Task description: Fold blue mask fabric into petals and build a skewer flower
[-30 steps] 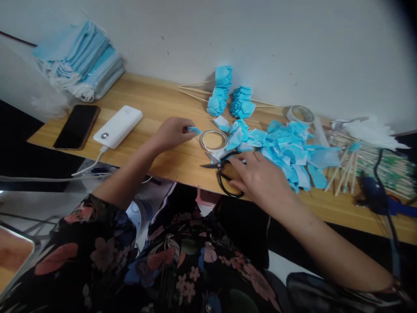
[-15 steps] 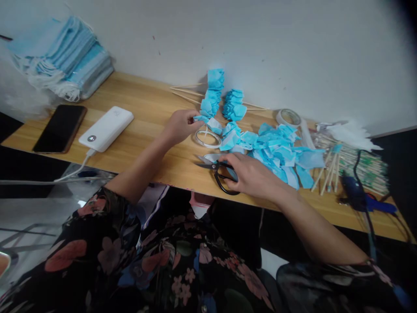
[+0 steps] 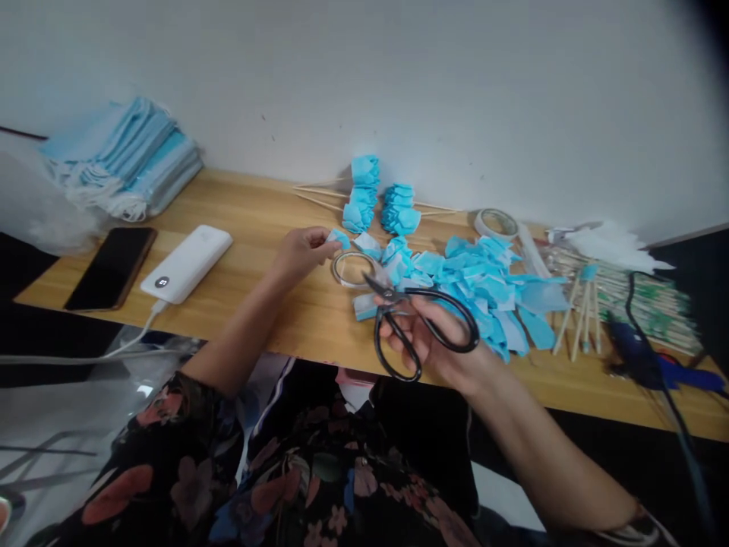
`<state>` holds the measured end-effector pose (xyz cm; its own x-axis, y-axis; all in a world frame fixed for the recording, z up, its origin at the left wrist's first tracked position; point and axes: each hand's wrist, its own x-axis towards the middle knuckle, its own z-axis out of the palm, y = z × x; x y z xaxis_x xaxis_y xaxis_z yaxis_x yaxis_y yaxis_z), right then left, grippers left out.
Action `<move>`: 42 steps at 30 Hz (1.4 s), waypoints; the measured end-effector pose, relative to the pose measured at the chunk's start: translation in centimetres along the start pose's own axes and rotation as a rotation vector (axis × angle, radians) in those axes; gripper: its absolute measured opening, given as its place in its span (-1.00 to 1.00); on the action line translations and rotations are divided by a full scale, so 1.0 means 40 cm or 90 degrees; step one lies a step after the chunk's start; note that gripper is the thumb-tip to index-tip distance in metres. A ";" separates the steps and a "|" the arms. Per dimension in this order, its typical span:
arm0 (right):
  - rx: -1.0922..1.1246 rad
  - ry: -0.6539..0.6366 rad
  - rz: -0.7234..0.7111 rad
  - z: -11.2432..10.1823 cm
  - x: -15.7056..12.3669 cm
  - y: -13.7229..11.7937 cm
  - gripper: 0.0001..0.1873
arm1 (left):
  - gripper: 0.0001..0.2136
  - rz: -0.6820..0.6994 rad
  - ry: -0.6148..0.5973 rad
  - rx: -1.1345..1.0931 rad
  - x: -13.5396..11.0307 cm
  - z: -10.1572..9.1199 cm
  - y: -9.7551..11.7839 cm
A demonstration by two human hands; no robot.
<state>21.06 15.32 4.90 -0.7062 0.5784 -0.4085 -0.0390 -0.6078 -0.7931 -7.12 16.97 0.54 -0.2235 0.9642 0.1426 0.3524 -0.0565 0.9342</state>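
a: where are the scissors (image 3: 387, 298)?

b: lifted off the counter (image 3: 256, 220), just below the middle of the view, in the right hand (image 3: 438, 346). its grip is clamped on the black loops, with fingers through at least one, so i'd say the blades can be worked straight from that hold.

a: are the blades apart?

b: nearly together, as far as i can tell. the tips aim at 10 o'clock, over a tape ring (image 3: 353, 268) lying flat.

a: and the left hand (image 3: 299, 251)?

b: at 10 o'clock of the scissors, low on the counter. its grip is pinched together on a small blue scrap (image 3: 340, 238). only the fingertips hold it, so most of the scrap sticks out free on the side nearer the blades.

a: what's around them?

b: a loose pile (image 3: 484, 281) of blue pieces at 3 o'clock of the scissors, near the right hand. two blue-dressed stems (image 3: 358, 194) lie at 12 o'clock against the wall, clear of both hands. bare sticks (image 3: 581, 311) sit beyond the pile. at 9 o'clock, well apart, are a power bank (image 3: 187, 262), a phone (image 3: 109, 267) and stacked masks (image 3: 122, 156).
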 end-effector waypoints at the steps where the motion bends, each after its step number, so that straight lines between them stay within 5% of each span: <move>1: 0.027 -0.025 0.021 0.011 0.008 0.009 -0.42 | -0.73 0.004 -0.002 -0.005 -0.003 -0.004 0.005; 13: 0.143 -0.049 0.097 0.042 0.080 -0.031 -0.62 | -0.83 0.085 0.015 -0.046 -0.006 -0.004 0.009; 42: 0.238 -0.071 -0.024 0.088 0.112 -0.003 -0.63 | -0.84 0.079 0.024 -0.068 -0.015 -0.007 0.022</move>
<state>15.40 16.07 4.75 -0.7709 0.5538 -0.3146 -0.3064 -0.7555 -0.5791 -6.94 16.27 1.37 -0.2189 0.9379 0.2691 0.2809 -0.2036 0.9379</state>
